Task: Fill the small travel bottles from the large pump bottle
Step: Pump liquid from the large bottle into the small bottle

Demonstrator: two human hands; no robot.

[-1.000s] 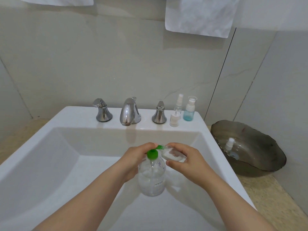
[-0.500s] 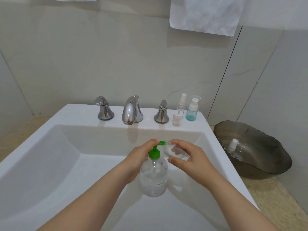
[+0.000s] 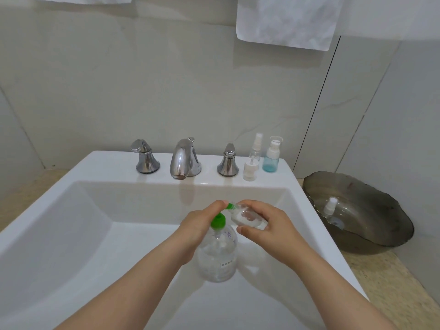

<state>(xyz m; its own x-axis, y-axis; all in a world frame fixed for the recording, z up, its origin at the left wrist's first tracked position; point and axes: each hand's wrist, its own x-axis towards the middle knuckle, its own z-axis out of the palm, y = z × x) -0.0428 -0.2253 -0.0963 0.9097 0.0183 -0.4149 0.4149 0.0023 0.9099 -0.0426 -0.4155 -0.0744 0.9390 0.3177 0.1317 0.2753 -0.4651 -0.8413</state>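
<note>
Over the white ceramic sink basin [image 3: 71,222], your left hand [image 3: 197,227] is curled round the neck of the large clear pump bottle with the green pump head [image 3: 217,248], fingertips pressed down on the pump top; the bottle stands inside the basin. Your right hand [image 3: 269,229] pinches the small clear travel bottle [image 3: 247,216], tilted, its mouth against the green nozzle [image 3: 229,206]. Judgement: filling step in progress. Keep the mouth seated on the nozzle, press slowly and fully, let the pump recover between strokes, and watch the level; the fill level cannot be read from here. Risk: the mouth slips off and liquid runs into the basin. On the sink's back ledge stand three chrome tap fittings [image 3: 183,160], a clear spray bottle [image 3: 256,148], a white pump cap [image 3: 250,170] and a blue-tinted small bottle [image 3: 271,156]. A dark glass dish [image 3: 381,225] on the speckled beige surface [image 3: 392,289] to the right holds another small bottle [image 3: 331,209]. Pale tiled wall; white towel [image 3: 288,20] hangs above.
</note>
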